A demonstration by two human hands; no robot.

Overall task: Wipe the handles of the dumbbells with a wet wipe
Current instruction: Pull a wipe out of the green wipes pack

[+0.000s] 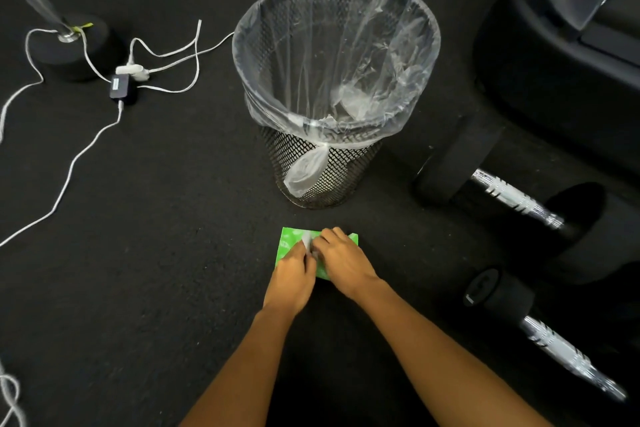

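- Two bare hands are meeting at one spot: the left hand (292,276) and the right hand (343,262) are both curling their fingers onto a small whitish piece (307,241) and pinching it. Whether it is a wipe or a flap, I cannot tell.
- That whitish piece is sitting at the top of a flat bright-green plastic wipe pack (286,243), which is lying under both hands, with the left palm resting on its near part.
- All of this is lying on a dark, finely grained black floor (156,270) that is filling the whole view.
- Just beyond the pack, a black wire-mesh waste bin (341,180) is standing upright, wearing a clear plastic liner bag (332,45) knotted at its front.
- Well apart from the hands, to their right, a nearer dumbbell (571,357) and a farther dumbbell (516,199) are lying on the floor. Each is showing black round ends and a ribbed, glinting chrome handle running diagonally.
- Behind them, a bulky black machine base (540,55) is standing.
- Far left, white cables (69,177) are snaking to a small black adapter (119,85) beside a round black stand base (74,52).
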